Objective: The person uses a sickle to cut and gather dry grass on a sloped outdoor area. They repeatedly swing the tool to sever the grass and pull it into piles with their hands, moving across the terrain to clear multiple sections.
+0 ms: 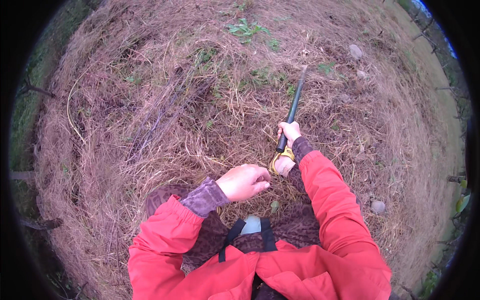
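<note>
My right hand (289,132) is wrapped around the dark tubular handle of a long tool (296,99). The handle slants away from me, and a short metal-coloured part shows at its far end, down among the dry grass; any blade there cannot be made out. Closer to my body, my left hand (245,182) hovers above the grass with loosely bent fingers. Its thumb is apart from the fingers and nothing shows in its grasp. Just below my right hand is my foot in a yellow shoe (288,153). Flattened dry grass (232,138) covers the ground before me.
Thin dry stalks (161,116) lie in a loose bunch to the left. A green leafy weed (247,30) grows farther ahead. Stones sit at the right, one pale stone (355,51) far off and a round stone (377,206) beside my knee. Bare branches (41,224) edge the left side.
</note>
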{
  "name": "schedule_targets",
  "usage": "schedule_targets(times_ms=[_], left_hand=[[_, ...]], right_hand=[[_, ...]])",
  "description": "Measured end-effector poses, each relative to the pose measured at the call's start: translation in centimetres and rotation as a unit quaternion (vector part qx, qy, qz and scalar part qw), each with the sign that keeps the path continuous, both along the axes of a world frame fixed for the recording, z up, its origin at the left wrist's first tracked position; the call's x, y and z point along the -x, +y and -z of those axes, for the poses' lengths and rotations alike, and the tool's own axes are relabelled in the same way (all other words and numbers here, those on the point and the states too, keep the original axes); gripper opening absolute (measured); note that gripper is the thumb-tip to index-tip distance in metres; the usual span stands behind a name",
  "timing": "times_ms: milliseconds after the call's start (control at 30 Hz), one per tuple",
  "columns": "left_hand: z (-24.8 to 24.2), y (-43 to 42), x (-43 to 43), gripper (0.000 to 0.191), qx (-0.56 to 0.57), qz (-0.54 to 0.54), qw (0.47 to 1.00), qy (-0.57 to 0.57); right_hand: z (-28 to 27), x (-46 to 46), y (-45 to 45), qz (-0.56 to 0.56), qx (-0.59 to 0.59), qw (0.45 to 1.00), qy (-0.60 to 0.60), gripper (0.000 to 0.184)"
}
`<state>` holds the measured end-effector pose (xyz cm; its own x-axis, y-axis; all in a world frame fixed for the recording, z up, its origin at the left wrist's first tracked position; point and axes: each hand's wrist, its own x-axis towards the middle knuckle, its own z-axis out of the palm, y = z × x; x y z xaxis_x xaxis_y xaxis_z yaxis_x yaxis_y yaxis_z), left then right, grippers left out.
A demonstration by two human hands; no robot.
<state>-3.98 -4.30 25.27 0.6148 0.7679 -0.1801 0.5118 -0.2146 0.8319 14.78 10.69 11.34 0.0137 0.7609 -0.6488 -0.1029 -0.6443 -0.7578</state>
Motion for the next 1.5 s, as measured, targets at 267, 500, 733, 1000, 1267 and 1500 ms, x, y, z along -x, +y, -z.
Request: schedule_targets(times_ms=[267, 500, 733, 1000, 1267, 1500], left_hand=[[-0.4, 0.2, 0.6, 0.019, 0.026, -0.012, 0.999, 0.016], [-1.0, -0.5, 1.1, 0.021, 0.0, 0.034, 0.999, 0.012], [-2.0, -1.4, 0.6, 0.024, 0.004, 0.059, 0.998, -0.003], [-2.7, -1.8, 0.6, 0.024, 0.054, 0.055, 0.997, 0.003], [-2.1, -1.5, 0.0, 0.02, 0.012, 0.024, 1.0, 0.001], [-1.9, 0.2, -0.1, 0.012, -0.053, -0.158, 0.985, -0.05]], right_hand=[[-3.4, 4.2, -15.0, -0.27, -0.112, 0.955, 0.05, 0.012], [-6.3, -0.6, -11.4, -0.148, -0.127, 0.971, -0.139, 0.027], [-6.4, -8.5, 5.0, 0.052, -0.175, 0.948, -0.261, 0.02], [-0.6, -11.7, 14.5, 0.037, -0.049, 0.995, -0.076, 0.007], [2.2, 3.8, -6.9, 0.05, -0.006, 0.999, -0.014, 0.012], [-6.7, 6.0, -17.2, -0.27, -0.004, 0.958, 0.091, 0.018]])
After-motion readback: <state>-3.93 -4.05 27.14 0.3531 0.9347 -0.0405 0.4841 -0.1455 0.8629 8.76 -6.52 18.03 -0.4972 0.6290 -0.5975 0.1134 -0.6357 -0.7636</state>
